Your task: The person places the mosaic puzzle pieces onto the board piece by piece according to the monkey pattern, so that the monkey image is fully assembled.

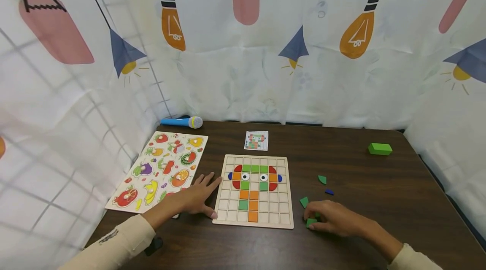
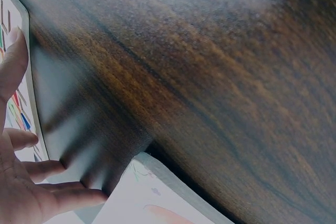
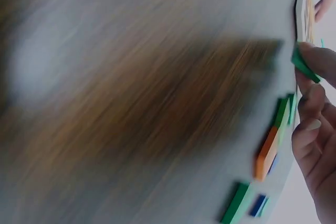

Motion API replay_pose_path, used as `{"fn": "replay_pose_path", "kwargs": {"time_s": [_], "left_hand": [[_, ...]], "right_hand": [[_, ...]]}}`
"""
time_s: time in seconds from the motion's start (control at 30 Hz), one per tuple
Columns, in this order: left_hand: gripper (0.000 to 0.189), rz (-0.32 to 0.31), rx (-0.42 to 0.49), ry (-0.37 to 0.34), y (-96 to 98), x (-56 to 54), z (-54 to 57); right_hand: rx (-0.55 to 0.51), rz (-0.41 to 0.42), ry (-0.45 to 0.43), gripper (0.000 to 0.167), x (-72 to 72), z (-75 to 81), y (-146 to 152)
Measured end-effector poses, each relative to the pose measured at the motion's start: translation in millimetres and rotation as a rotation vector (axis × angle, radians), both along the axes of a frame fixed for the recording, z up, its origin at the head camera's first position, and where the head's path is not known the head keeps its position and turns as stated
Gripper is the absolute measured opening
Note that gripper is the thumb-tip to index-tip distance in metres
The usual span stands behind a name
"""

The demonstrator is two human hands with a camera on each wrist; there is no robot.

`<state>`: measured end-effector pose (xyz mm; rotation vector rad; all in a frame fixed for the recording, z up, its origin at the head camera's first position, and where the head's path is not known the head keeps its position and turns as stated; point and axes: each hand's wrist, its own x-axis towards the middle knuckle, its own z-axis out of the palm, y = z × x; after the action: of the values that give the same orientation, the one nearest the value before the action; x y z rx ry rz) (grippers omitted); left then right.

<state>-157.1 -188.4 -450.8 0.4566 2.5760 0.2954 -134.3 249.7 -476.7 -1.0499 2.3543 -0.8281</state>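
A wooden grid board [image 1: 274, 207] lies in the middle of the table, with red, orange, green and blue pieces and two eye pieces set in its cells. At the board's left edge rests my left hand [image 1: 198, 196], fingers spread and thumb near the lower corner. To the right of the board, my right hand [image 1: 336, 218] pinches a small green square tile [image 3: 304, 65] between thumb and fingertips. Around that hand lie loose green pieces [image 1: 304, 202] and a blue piece [image 1: 329, 192]. An orange tile [image 3: 266, 153] shows beneath it in the right wrist view.
A fruit picture board [image 1: 161, 177] lies to the left, partly behind my left forearm. A small pattern card [image 1: 256, 141] sits beyond the grid board. At the back left is a toy microphone [image 1: 182, 122]; a green block [image 1: 380, 149] stands at the far right.
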Motion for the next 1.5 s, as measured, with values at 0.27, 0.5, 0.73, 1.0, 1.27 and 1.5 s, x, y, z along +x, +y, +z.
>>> {"fn": "replay_pose_path", "kwargs": {"time_s": [0.27,0.5,0.73,1.0,1.27,1.5], "left_hand": [[0.108,0.000,-0.003,-0.003,-0.6,-2.2,-0.4],[0.109,0.000,-0.010,-0.008,1.2,-3.5,-0.3],[0.107,-0.001,0.005,-0.011,2.8,-3.4,-2.4],[0.108,-0.002,-0.011,-0.003,1.6,-3.8,-3.8],[0.107,-0.011,0.007,-0.004,-0.9,-1.5,-4.1],[0.107,-0.013,0.021,-0.004,-2.0,0.9,0.4]], "right_hand": [[-0.149,-0.050,0.018,0.020,-6.0,5.9,-52],[-0.187,-0.073,-0.016,0.029,-8.3,5.9,-116],[-0.155,-0.082,0.036,0.024,-6.7,-3.6,-154],[-0.095,-0.127,0.173,0.023,-4.1,-7.8,-171],[-0.041,-0.154,0.207,0.018,-2.2,-7.2,-176],[0.007,-0.147,0.258,0.018,0.1,-4.2,-178]]}}
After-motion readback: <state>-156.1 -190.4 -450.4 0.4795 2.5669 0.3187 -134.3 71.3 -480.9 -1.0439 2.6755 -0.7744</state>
